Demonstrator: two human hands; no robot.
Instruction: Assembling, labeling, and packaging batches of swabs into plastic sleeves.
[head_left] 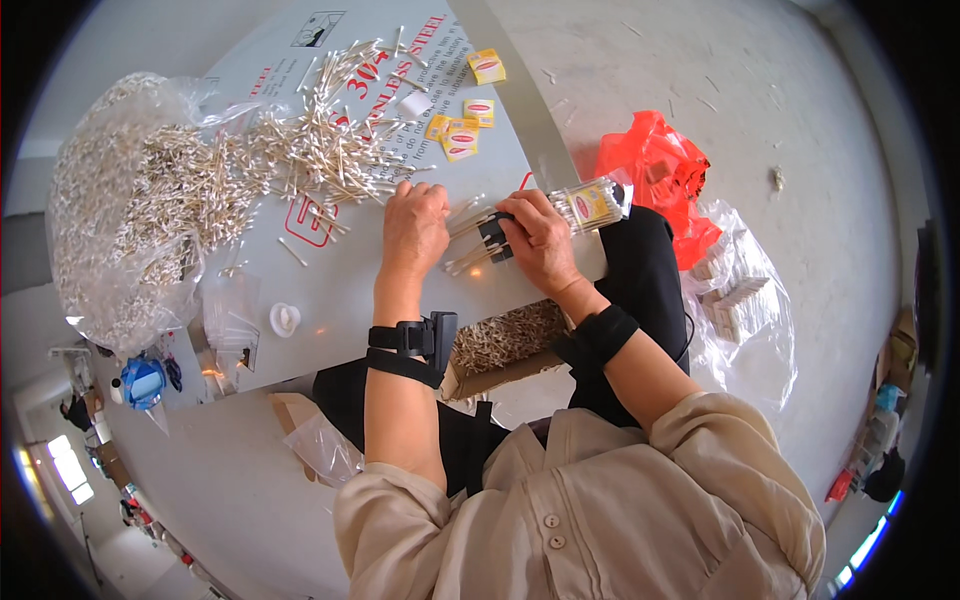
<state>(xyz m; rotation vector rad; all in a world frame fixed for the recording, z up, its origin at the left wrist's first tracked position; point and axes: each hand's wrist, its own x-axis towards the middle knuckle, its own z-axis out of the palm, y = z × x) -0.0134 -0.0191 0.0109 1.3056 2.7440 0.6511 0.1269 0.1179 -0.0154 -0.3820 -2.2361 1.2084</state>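
Note:
My right hand [540, 238] is closed over a bundle of cotton swabs [468, 262] at the table's near right edge. A black piece [494, 236] lies around or against the bundle, under my fingers. Just beyond my knuckles is a clear pack of swabs with a yellow label [592, 205]. My left hand [416, 228] hovers to the left with its fingers curled together; whatever they pinch is hidden. A few loose swabs lie between the hands. Beyond my left hand spreads a heap of loose cotton swabs [325, 160].
A big clear bag full of swabs [150, 200] covers the table's left side. Several small yellow cards [460, 140] lie at the far edge. An open carton of swabs [510, 337] sits by my lap. On the right floor are a red plastic bag [650, 165] and a clear bag of packs [735, 300].

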